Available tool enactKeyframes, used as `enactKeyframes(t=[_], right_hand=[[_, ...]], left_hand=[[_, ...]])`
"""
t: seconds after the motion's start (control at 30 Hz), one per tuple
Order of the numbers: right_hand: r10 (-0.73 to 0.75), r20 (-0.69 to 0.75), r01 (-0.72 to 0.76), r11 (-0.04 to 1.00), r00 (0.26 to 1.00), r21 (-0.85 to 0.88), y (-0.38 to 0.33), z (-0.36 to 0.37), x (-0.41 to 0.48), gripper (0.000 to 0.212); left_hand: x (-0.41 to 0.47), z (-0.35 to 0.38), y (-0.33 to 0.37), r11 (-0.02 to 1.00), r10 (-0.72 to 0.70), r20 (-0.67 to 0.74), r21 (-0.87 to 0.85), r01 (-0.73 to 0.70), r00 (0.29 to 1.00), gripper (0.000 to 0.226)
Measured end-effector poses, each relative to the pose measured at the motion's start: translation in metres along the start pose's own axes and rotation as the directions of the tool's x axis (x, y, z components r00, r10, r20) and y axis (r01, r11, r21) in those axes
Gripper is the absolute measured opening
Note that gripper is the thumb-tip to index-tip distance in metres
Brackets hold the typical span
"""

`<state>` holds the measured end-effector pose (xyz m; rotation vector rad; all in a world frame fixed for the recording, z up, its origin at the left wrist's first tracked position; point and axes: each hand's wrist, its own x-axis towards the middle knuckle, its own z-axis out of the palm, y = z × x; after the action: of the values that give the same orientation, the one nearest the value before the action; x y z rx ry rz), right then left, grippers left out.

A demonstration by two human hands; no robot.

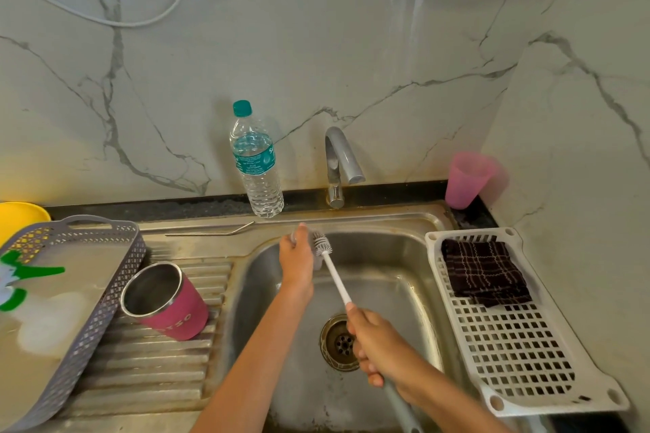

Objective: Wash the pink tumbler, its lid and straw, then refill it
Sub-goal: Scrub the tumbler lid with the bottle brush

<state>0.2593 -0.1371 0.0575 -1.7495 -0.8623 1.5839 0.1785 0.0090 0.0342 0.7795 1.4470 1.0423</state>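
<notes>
Left grip [297, 257]: curled round a pale piece, probably the lid [318, 264], over the sink [404, 257].
Right grip [381, 348]: clasps the brush [323, 245]; work its bristles into the lid's grooves.
Tumbler [165, 300]: on its side, on the drainboard [158, 362].

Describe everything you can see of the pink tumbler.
The pink tumbler has a pink outer wall with faint pale lettering and a bare steel inside and rim. It is uncovered and looks empty. It seems to stand mouth-up on the ribbed draining board, close beside the grey basket; whether they touch is unclear.
</notes>
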Motion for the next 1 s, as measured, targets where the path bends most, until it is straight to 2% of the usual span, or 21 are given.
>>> enactKeyframes(t=[0.07,0.2,0.4,0.57,0.73,0.8,0.93,1.0], right_hand=[[-0.014,0.011,0.014,1.0,1.0,-0.01,0.0,-0.003,-0.002,0.035],[-0.006,-0.04,0.007,0.999,0.999,0.035,-0.009,-0.017,0.009,0.035],[0.004,0.013,-0.004,1.0,1.0,-0.009,0.0,-0.002,-0.003,0.037],[0.024,-0.053,-0.02,0.997,0.998,0.074,-0.003,-0.011,0.008,0.035],[0.008,-0.024,-0.008,1.0,1.0,-0.008,0.001,0.005,-0.001,0.035],[-0.01,-0.024,0.009,1.0,1.0,-0.013,0.003,0.004,-0.002,0.035],[0.003,-0.078,0.0,0.999,0.997,0.044,-0.002,-0.004,0.01,0.035],[0.009,-0.072,-0.006,0.999,0.997,0.048,-0.002,0.001,0.01,0.035]], left_hand=[[0.004,-0.002,0.001,1.0,-0.007,-0.002,-0.004,0.007,1.0,0.024],[-0.005,0.001,-0.003,0.998,-0.033,0.137,0.058,0.025,0.99,0.027],[0.008,0.002,-0.001,1.0,0.005,-0.033,-0.01,-0.006,0.999,0.025],[0.004,-0.004,-0.015,0.986,-0.037,0.169,0.165,0.009,0.985,0.033],[0.014,-0.005,-0.011,0.999,-0.032,0.005,0.022,0.032,0.999,0.03],[0.017,-0.008,-0.011,0.999,-0.048,0.018,0.018,0.047,0.999,0.034],[0.012,-0.007,-0.017,0.991,-0.041,0.142,0.129,0.023,0.989,0.035],[0.01,-0.003,-0.018,0.996,-0.027,0.112,0.092,0.017,0.993,0.029]])
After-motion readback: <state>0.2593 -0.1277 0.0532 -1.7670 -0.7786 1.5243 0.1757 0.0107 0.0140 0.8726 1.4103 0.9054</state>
